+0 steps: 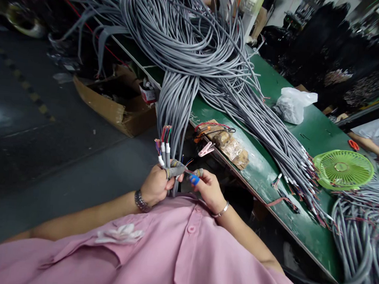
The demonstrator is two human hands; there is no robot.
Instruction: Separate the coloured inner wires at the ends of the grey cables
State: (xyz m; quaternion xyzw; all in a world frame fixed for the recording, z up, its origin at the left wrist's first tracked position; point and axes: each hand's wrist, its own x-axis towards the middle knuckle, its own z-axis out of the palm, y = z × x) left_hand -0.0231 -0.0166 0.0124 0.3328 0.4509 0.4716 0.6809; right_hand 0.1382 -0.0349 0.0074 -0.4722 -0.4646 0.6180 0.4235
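Note:
My left hand (160, 182) is closed around several grey cables (165, 155) in front of my shirt. Their stripped ends, with white bands and coloured wires (166, 133), stick up above the fist. Grey coverings wrap some fingertips of both hands. Close by on the right, my right hand (210, 189) pinches thin coloured wires at the end of one cable, with blue tape (193, 180) around a finger. The held cables belong to a grey bundle (177, 101) hanging over the table edge. How the fingers meet the wires is partly hidden.
A large heap of grey cables (184, 36) covers the green table (272, 85). On it are a taped cardboard piece (231, 147), a pink clip (206, 149), a white plastic bag (294, 105) and a green fan cover (343, 169). A cardboard box (106, 109) stands below; another person's arm (369, 145) is at right.

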